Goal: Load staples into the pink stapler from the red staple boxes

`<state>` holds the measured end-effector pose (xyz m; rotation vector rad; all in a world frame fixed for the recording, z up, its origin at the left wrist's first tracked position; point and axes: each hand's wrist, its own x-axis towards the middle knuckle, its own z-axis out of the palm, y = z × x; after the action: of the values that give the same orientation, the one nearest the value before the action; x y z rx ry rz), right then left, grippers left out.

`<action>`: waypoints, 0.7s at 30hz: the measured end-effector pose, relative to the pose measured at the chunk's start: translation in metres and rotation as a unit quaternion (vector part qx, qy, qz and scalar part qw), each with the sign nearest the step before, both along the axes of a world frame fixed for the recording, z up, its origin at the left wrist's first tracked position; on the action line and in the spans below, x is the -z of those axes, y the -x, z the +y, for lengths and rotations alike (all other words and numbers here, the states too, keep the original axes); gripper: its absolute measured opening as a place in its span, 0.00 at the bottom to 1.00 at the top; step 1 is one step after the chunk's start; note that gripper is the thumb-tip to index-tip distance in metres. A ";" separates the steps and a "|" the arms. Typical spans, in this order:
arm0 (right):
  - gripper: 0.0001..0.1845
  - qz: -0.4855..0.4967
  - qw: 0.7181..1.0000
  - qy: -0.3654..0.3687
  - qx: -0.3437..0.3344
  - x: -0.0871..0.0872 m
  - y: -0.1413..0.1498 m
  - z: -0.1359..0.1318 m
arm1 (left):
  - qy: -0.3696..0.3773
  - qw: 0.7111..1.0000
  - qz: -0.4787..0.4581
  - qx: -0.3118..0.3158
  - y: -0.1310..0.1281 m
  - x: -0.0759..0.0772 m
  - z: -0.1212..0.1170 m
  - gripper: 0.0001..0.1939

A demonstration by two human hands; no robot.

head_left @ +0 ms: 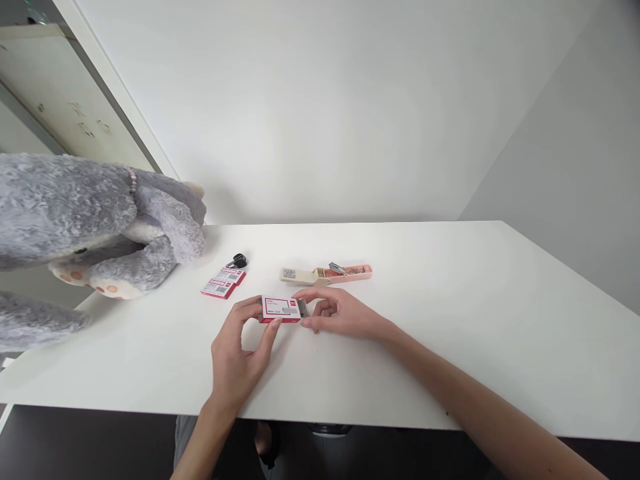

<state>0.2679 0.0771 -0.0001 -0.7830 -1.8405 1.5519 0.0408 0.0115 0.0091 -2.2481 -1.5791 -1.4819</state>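
A white and red staple box (280, 308) is held just over the table in front of me. My left hand (241, 350) grips its left end, thumb on the near edge and fingers at the far side. At the other end, my right hand (343, 311) has its thumb and index finger closed about the open end, where grey staples (303, 308) show. Behind the box lies a stapler (327, 275), pink and cream, with its top swung fully open and its metal parts bare. Nothing touches it.
Two more red and white staple boxes (223, 283) lie on the white table (400, 380) to the left. Beside them is a small black object (240, 261). A large grey plush toy (100, 220) leans over the table's left side, and a wall (320, 120) stands behind.
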 end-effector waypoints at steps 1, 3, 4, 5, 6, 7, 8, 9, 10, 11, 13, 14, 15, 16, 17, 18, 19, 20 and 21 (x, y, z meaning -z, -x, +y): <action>0.27 0.004 1.000 0.000 0.003 0.000 0.000 0.000 | 0.001 1.000 -0.003 0.000 0.000 0.000 0.000 0.09; 0.26 0.006 1.000 0.002 0.009 -0.001 -0.001 -0.002 | 0.005 1.000 -0.006 -0.001 -0.001 -0.001 0.000 0.09; 0.24 0.010 1.000 0.001 0.013 -0.001 0.000 -0.002 | 0.006 1.000 -0.007 -0.002 -0.001 -0.001 0.000 0.09; 0.22 0.017 1.000 -0.001 0.019 -0.001 0.000 -0.002 | 0.006 1.000 -0.007 -0.002 -0.001 -0.001 0.000 0.09; 0.19 0.027 0.999 -0.006 0.026 0.000 0.000 -0.002 | 0.007 1.000 -0.007 -0.002 -0.002 -0.001 0.000 0.09; 0.15 0.037 0.999 -0.013 0.035 0.001 0.001 -0.002 | 0.007 1.000 -0.007 -0.002 -0.002 0.000 0.000 0.09; 0.13 0.045 0.998 -0.021 0.046 0.002 0.003 -0.001 | 0.008 1.000 -0.008 -0.001 -0.002 0.000 0.000 0.09; 0.11 0.049 0.997 -0.031 0.060 0.004 0.004 0.000 | 0.009 1.000 -0.008 0.000 -0.001 0.000 0.000 0.09; 0.09 0.050 0.995 -0.041 0.076 0.006 0.005 0.001 | 0.011 1.000 -0.008 0.002 -0.001 0.000 0.000 0.09; 0.08 0.047 0.993 -0.054 0.095 0.008 0.007 0.002 | 0.012 1.000 -0.008 0.005 -0.001 0.000 0.000 0.09; 0.08 0.033 0.986 -0.090 0.135 0.012 0.009 0.004 | 0.014 1.000 -0.004 0.013 -0.001 0.000 0.000 0.09; 0.07 0.025 0.982 -0.111 0.152 0.014 0.009 0.004 | 0.015 1.000 -0.001 0.017 -0.001 0.000 0.000 0.10; 0.06 0.018 0.978 -0.132 0.163 0.016 0.010 0.005 | 0.016 1.000 0.002 0.021 -0.001 0.000 0.000 0.10; 0.05 0.012 0.974 -0.151 0.168 0.017 0.010 0.005 | 0.017 1.000 0.006 0.025 -0.001 -0.001 0.000 0.10; 0.04 0.007 0.971 -0.166 0.169 0.017 0.009 0.005 | 0.019 0.999 0.010 0.028 -0.001 -0.001 0.000 0.10; 0.03 0.002 0.970 -0.178 0.167 0.018 0.009 0.004 | 0.022 0.999 0.013 0.030 -0.001 -0.001 -0.001 0.10; 0.03 -0.003 0.969 -0.185 0.162 0.018 0.008 0.004 | 0.025 0.999 0.016 0.034 -0.001 -0.002 -0.001 0.10; 0.03 -0.009 0.969 -0.192 0.157 0.018 0.008 0.003 | 0.028 0.999 0.019 0.038 -0.001 -0.002 -0.001 0.10; 0.04 -0.014 0.968 -0.199 0.151 0.018 0.007 0.003 | 0.031 0.998 0.021 0.044 -0.001 -0.002 -0.001 0.10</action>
<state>0.2606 0.0799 -0.0180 -0.8469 -1.8672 0.9452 0.0419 0.0103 0.0108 -2.3961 -1.5558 -1.4134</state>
